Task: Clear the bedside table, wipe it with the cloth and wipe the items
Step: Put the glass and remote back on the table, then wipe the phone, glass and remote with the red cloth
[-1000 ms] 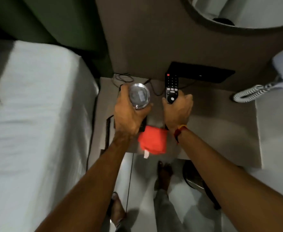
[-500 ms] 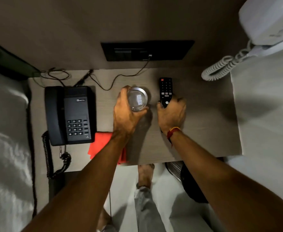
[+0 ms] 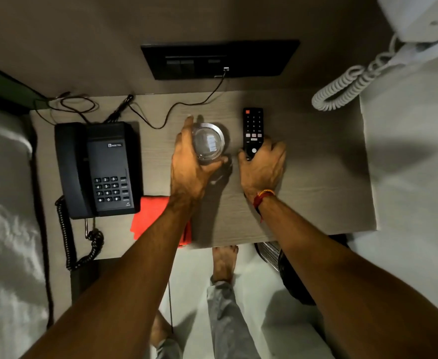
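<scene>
My left hand (image 3: 189,167) is wrapped around a clear drinking glass (image 3: 208,142) standing at the middle of the wooden bedside table (image 3: 316,177). Just to its right, my right hand (image 3: 263,167) grips the near end of a black TV remote (image 3: 252,128) that lies flat on the table. A red cloth (image 3: 148,218) lies folded at the table's front edge, partly hidden under my left forearm. A black desk phone (image 3: 101,169) sits on the left part of the table.
Thin black cables (image 3: 160,115) run along the table's back edge to a black wall switch panel (image 3: 220,59). A white coiled cord (image 3: 342,86) hangs at the right. White bedding (image 3: 2,203) borders the left. A perforated metal bin (image 3: 272,252) stands below the front edge.
The view has swung from the bed side to straight over the table, bringing the phone into sight. Both hands keep their grips on the glass and the remote.
</scene>
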A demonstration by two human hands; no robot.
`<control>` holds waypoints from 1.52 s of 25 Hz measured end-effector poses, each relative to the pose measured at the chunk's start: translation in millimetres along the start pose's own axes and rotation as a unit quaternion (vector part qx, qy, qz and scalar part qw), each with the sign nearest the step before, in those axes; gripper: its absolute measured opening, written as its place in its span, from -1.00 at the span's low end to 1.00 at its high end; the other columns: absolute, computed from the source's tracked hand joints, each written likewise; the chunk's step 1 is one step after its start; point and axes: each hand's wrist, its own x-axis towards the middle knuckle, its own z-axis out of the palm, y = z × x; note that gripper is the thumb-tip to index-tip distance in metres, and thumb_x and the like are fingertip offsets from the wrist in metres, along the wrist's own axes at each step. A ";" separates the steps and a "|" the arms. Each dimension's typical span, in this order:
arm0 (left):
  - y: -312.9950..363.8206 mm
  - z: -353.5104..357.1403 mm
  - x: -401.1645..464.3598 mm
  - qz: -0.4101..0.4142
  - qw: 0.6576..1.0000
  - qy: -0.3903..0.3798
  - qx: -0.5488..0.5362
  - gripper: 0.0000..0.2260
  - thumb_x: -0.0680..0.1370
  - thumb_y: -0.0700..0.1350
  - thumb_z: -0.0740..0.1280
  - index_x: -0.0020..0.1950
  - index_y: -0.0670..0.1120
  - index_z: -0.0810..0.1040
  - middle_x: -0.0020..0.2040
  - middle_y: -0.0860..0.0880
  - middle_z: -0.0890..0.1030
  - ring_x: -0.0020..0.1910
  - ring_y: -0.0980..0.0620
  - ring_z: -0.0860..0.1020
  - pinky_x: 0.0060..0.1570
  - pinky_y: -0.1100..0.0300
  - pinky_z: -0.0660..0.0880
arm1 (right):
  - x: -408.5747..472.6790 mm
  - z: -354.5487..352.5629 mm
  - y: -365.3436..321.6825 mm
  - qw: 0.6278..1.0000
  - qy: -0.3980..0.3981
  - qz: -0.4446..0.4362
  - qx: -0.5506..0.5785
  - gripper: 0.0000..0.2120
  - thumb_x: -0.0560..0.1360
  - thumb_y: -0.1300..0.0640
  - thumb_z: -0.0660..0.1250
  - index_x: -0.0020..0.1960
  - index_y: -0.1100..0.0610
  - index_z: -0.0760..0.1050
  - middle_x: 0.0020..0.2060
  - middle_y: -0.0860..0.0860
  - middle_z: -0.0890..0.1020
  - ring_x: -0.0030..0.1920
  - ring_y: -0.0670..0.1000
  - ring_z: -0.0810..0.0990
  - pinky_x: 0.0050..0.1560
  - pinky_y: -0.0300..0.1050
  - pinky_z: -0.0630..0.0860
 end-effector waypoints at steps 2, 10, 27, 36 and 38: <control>-3.0 -16.6 -6.4 0.022 0.999 -0.002 0.041 0.10 0.30 0.12 0.63 0.68 0.09 0.04 0.59 -0.01 0.31 0.56 0.00 0.34 0.53 -0.04 0.38 | -5.4 -5.6 -1.2 1.000 -0.002 0.005 -0.027 -0.40 0.48 -0.18 0.42 0.34 0.19 0.43 0.32 0.21 0.44 0.32 0.24 0.45 0.30 0.12 0.46; -34.3 -130.5 -67.3 -0.005 0.988 0.083 0.134 0.01 0.36 0.29 0.47 0.69 0.07 0.04 0.63 -0.03 0.28 0.62 -0.07 0.25 0.59 -0.26 0.24 | -116.4 11.1 -32.6 0.968 -0.144 -0.170 0.117 -0.72 0.47 -0.10 0.43 -0.04 0.11 0.53 0.06 0.05 0.48 0.10 0.11 0.53 0.10 -0.05 0.52; -131.4 -192.0 -131.5 -0.104 0.974 0.039 0.197 0.10 0.48 0.21 0.50 0.70 -0.03 -0.23 0.73 -0.01 -0.06 0.71 -0.05 -0.03 0.68 -0.16 -0.03 | -130.7 -14.7 -133.4 0.961 -0.107 -0.244 0.076 -0.72 0.36 0.14 0.46 0.01 0.03 0.44 -0.34 -0.09 0.56 -0.34 0.03 0.60 -0.36 -0.16 0.44; -148.2 -189.2 -132.2 -0.082 0.973 0.044 0.212 0.03 0.51 0.18 0.46 0.70 -0.05 -0.19 0.73 -0.01 -0.06 0.71 0.00 -0.07 0.69 -0.05 -0.02 | -145.0 47.1 -232.8 0.815 -0.085 -0.557 -0.136 -0.45 0.62 0.21 0.18 0.60 -0.02 0.27 0.63 0.06 0.25 0.65 0.17 0.15 0.64 0.20 0.11; -149.3 -187.7 -132.6 -0.073 0.971 0.051 0.221 0.01 0.52 0.16 0.45 0.70 -0.07 -0.17 0.73 -0.01 -0.04 0.71 0.00 -0.06 0.69 -0.03 -0.02 | -149.1 56.1 -216.5 0.792 -0.120 -0.574 -0.169 -0.45 0.65 0.15 0.11 0.63 -0.06 0.20 0.67 0.01 0.12 0.68 0.16 -0.01 0.66 0.23 -0.05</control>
